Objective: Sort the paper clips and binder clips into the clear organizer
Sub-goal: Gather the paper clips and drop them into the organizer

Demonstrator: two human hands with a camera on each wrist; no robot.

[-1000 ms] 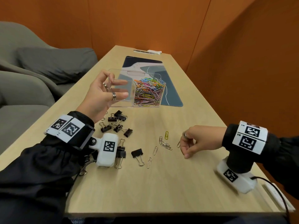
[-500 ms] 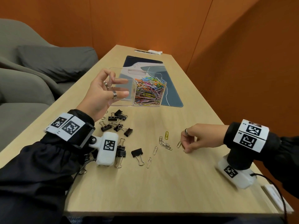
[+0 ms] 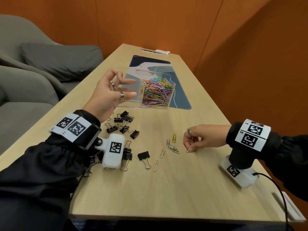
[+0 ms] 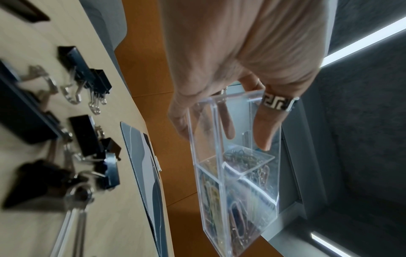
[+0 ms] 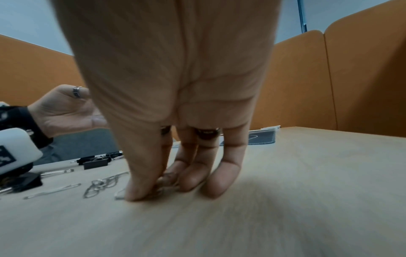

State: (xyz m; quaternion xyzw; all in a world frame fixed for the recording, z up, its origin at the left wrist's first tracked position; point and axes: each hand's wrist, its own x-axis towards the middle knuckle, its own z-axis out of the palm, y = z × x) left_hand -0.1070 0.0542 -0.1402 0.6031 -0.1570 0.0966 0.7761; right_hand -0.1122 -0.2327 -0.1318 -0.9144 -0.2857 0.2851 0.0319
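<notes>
My left hand (image 3: 116, 90) grips the left end of the clear organizer (image 3: 131, 104) and holds it tilted above the table, thumb outside and fingers inside the empty compartment (image 4: 239, 125). Its right compartment is full of coloured paper clips (image 3: 156, 92). My right hand (image 3: 191, 145) is down on the table at the right, thumb and forefinger pinching a silver paper clip (image 3: 187, 150) that still touches the wood (image 5: 119, 194). Several silver paper clips (image 3: 172, 146) and a yellow one (image 3: 174, 138) lie loose just left of it. Black binder clips (image 3: 124, 125) are scattered under my left wrist.
A blue desk mat (image 3: 176, 90) lies behind the organizer. A white item (image 3: 162, 51) sits at the table's far end, a white card (image 3: 290, 207) at the near right edge. Grey sofa (image 3: 33, 67) stands left, orange walls behind and right.
My right hand has shifted slightly and closed its thumb and forefinger on the silver paper clip. The left hand keeps the organizer in nearly the same raised spot.
</notes>
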